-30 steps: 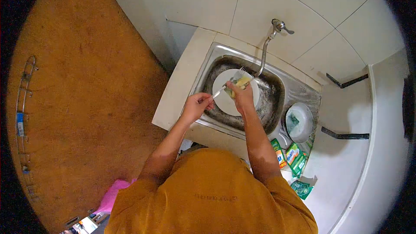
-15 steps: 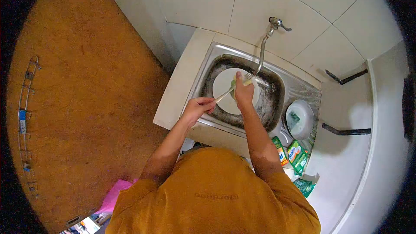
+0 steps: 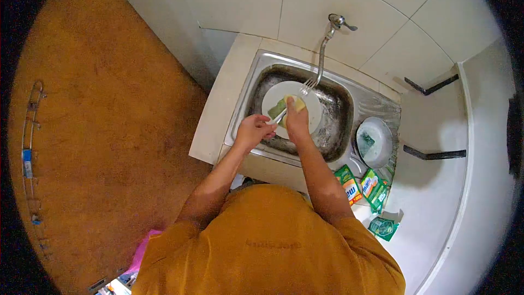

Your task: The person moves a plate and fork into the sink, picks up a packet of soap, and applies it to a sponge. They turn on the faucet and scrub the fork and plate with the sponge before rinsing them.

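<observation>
– Yellow sponge (image 3: 291, 104): where is it now?
– It has slid down the fork (image 3: 305, 88). Half a second ago it was up by the prongs. Now it is near the middle, and the prongs stick out bare, close to the tap (image 3: 322, 54).
– Who holds the fork?
– The left hand (image 3: 254, 131). Its fingers are curled tight round the handle end, by the near rim of the sink (image 3: 338, 104). It has hardly moved.
– And the right hand (image 3: 297, 123)?
– It grips the sponge and presses it on the fork. The back of the hand faces up. The arm reaches straight out over the sink.
– Where is the fork?
– Over the white plate (image 3: 312, 113), which lies in the steel sink. The fork slants from the left hand up toward the tap.
</observation>
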